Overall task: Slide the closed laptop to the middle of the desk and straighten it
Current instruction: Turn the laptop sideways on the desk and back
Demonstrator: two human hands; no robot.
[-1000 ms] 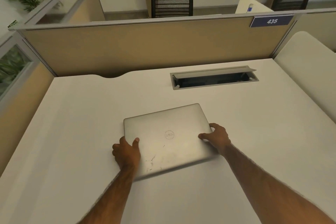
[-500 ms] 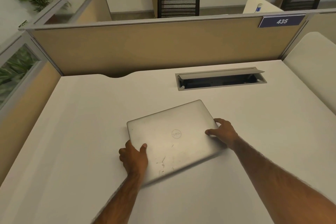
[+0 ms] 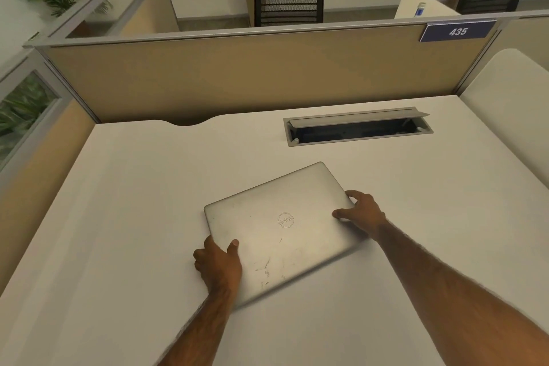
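Observation:
A closed silver laptop (image 3: 285,226) with a round logo on its lid lies flat near the middle of the white desk (image 3: 133,217). It sits skewed, its right side turned away from me. My left hand (image 3: 218,261) grips its near left edge, thumb on the lid and fingers around the side. My right hand (image 3: 361,211) holds the right edge, fingers spread over the rim and the far right corner.
An open cable hatch (image 3: 358,126) with a raised grey flap is sunk into the desk behind the laptop. Tan partition panels (image 3: 252,74) close off the back and left. A second desk (image 3: 511,104) adjoins on the right. Chairs and plants stand beyond the partition.
Both hands have turned the laptop counter-clockwise: its right side swung away from me and its left side came nearer. It also shifted slightly right on the desk.

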